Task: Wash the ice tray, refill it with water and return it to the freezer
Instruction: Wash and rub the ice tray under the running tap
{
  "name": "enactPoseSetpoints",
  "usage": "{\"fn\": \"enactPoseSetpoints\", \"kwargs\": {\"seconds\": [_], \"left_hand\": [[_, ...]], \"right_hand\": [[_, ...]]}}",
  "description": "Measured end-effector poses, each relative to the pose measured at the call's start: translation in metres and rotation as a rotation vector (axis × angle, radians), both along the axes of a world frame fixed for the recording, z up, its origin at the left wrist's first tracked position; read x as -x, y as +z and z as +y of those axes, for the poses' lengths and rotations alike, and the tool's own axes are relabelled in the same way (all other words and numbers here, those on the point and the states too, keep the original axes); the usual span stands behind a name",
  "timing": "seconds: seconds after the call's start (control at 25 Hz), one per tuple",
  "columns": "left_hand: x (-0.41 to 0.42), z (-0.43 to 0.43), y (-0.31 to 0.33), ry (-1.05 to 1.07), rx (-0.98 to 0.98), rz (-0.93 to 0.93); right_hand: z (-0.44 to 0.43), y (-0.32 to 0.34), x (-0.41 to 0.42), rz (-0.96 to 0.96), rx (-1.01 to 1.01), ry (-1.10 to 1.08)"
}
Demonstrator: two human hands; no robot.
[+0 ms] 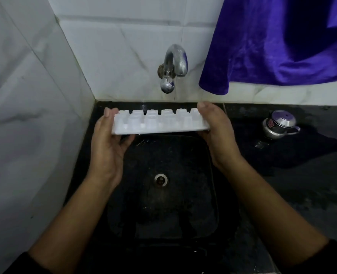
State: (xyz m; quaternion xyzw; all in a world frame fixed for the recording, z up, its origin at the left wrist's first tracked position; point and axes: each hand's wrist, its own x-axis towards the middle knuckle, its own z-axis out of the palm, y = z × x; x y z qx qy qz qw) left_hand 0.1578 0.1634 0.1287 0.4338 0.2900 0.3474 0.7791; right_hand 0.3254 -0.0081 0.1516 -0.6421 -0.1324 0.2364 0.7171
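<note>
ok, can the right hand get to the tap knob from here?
Probably, once freed. The right hand grips the tray by its end; the left hand would have to hold it alone. The knob is just above the tray, nothing between, and the cloth hangs clear.

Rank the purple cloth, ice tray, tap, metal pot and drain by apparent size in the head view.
1. purple cloth
2. ice tray
3. tap and metal pot, too alike to separate
4. drain
</note>
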Motion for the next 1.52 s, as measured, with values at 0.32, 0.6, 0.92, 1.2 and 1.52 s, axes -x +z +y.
{"fn": "enactPoseSetpoints", "kwargs": {"seconds": [0.32, 0.6, 0.92, 1.2, 1.52], "left_hand": [[0.004, -0.008, -0.043, 0.025, 0.312, 0.462], [0.018, -0.014, -0.027, 0.144, -0.095, 0.173], [0.019, 0.006, -0.021, -0.03, 0.132, 0.333], [0.035, -0.023, -0.052, 0.025, 0.089, 0.526], [0.037, -0.019, -0.033, 0.227, -0.287, 0.079]], "right_hand": [[0.006, -0.038, 0.018, 0.401, 0.394, 0.168], [-0.006, -0.049, 0.021, -0.127, 0.111, -0.017], [0.009, -0.011, 0.012, 0.066, 0.338, 0.169], [-0.007, -0.061, 0.033, 0.186, 0.452, 0.193], [-0.011, -0.029, 0.03, -0.234, 0.076, 0.051]]}}
